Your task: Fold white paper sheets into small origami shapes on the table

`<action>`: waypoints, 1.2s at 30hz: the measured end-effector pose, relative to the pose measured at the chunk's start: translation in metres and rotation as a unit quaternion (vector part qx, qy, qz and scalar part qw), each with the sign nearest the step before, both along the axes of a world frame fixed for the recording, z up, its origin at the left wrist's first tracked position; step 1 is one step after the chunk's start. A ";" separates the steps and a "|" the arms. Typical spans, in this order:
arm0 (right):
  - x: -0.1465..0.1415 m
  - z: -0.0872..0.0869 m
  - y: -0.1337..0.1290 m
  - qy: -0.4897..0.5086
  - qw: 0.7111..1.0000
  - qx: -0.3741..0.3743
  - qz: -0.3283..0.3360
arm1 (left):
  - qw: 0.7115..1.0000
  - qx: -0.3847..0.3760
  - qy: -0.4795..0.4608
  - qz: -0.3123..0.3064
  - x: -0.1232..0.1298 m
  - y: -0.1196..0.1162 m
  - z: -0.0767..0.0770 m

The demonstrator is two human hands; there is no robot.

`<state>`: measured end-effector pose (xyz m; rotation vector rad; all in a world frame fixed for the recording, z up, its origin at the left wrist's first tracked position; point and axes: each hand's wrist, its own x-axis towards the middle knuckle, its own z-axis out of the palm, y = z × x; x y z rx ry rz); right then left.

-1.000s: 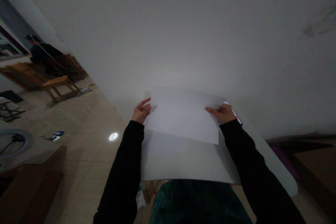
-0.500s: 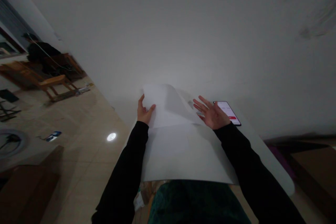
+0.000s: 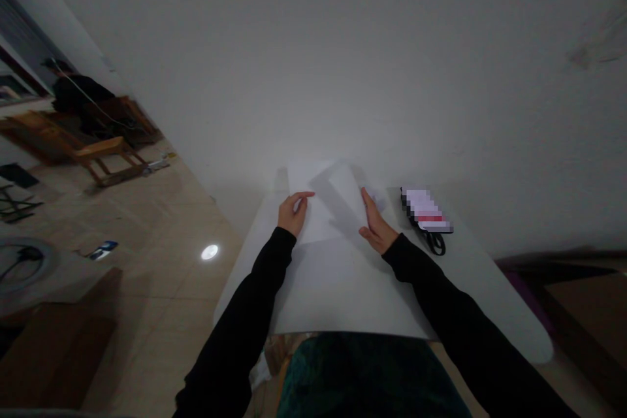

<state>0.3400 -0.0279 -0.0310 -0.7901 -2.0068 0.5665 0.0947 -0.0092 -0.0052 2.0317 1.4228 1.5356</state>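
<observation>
White paper [image 3: 326,199] stands partly raised at the back of the white table [image 3: 490,294], near the wall. My left hand [image 3: 294,212] is at the paper's left part, its index finger stretched across the sheet and the thumb near it; nothing is plainly gripped. On the right edge of the paper my right hand [image 3: 377,222] has its fingers and thumb apart, palm turned toward the sheet. A phone [image 3: 426,209] with a lit screen lies to the right of that hand, with a black strap [image 3: 435,243] beside it.
A pale wall [image 3: 343,65] rises behind the table. Far left, a person in dark clothes [image 3: 81,95] sits near a wooden chair [image 3: 98,149]. Brown boxes stand at the lower left [image 3: 53,353] and right [image 3: 588,307].
My left hand has moved right and its index finger now stretches over the paper. My right hand has moved left, away from the phone, to the paper's edge. The paper's raised part has shifted right.
</observation>
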 end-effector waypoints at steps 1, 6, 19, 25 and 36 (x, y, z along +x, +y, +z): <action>-0.004 -0.001 -0.001 0.025 1.000 -0.006 -0.004 | 1.000 -0.006 -0.010 -0.009 0.004 -0.002 0.001; -0.024 0.002 -0.011 0.116 0.991 -0.014 -0.058 | 0.997 -0.020 -0.048 -0.056 0.027 -0.021 0.008; -0.022 0.007 -0.015 0.146 0.972 0.013 -0.186 | 0.963 -0.097 -0.176 -0.179 0.048 -0.031 -0.016; -0.016 0.009 -0.011 0.163 0.945 -0.042 -0.279 | 0.926 -0.164 -0.231 -0.247 0.049 -0.031 -0.015; -0.014 0.016 -0.011 0.192 0.971 -0.063 -0.127 | 0.977 -0.086 -0.176 -0.081 0.053 -0.030 0.007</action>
